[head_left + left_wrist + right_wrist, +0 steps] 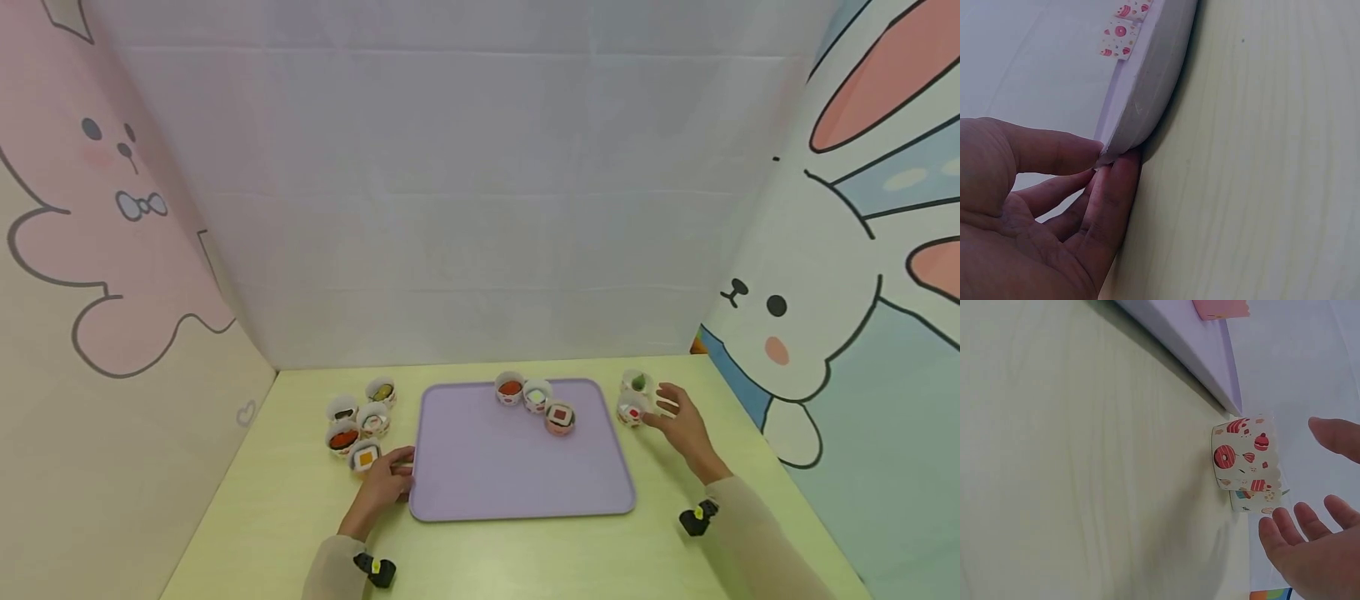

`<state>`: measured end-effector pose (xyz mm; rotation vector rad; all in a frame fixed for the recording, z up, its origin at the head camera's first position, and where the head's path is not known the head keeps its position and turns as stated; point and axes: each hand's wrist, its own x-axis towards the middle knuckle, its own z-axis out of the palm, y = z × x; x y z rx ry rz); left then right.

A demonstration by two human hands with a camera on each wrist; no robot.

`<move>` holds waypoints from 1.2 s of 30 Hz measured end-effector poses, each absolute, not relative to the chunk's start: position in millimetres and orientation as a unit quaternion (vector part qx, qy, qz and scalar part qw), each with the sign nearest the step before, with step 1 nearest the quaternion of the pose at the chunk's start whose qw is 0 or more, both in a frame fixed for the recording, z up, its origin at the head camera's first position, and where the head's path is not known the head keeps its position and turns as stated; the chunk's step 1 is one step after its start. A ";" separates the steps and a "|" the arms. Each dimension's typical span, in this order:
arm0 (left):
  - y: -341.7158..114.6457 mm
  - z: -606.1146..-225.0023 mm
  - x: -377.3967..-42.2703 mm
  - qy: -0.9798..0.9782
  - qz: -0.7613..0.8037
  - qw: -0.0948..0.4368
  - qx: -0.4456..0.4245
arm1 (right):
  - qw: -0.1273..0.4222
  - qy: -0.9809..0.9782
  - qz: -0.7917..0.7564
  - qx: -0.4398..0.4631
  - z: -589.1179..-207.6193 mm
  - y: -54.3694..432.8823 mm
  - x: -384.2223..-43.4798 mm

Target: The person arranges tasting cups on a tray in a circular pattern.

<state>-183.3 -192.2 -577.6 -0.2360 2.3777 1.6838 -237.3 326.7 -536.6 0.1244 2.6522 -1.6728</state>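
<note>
A lilac tray (517, 475) lies on the table. My left hand (384, 485) pinches its left edge between thumb and fingers, plainly seen on the tray rim (1132, 119) in the left wrist view. My right hand (684, 429) is spread beside a patterned paper cup (1244, 456) to the right of the tray, with thumb and fingers apart and nothing held. That cup has something red and white inside. Right behind it stands another paper cup (637, 382) with a green item. On the tray are three cups: one with orange-red contents (510, 389), a pale green one (537, 397), a pink one (560, 419).
Left of the tray, several paper cups stand close together, among them an orange-topped cup (365, 457) near my left hand and a red-filled cup (342, 438). A white curtain (480, 208) hangs behind the table (247, 508); printed cloths flank both sides.
</note>
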 end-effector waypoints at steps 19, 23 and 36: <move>-191.1 -576.0 -182.6 0.809 0.571 0.111 -0.086 | 0.050 0.841 -0.535 0.061 -555.8 323.3 -251.1; -191.3 -577.4 -182.9 0.808 0.572 0.111 -0.087 | 0.045 0.841 -0.536 0.059 -556.2 321.2 -252.7; -191.3 -576.7 -182.6 0.809 0.570 0.112 -0.091 | 0.044 0.855 -0.513 0.066 -558.4 311.8 -259.9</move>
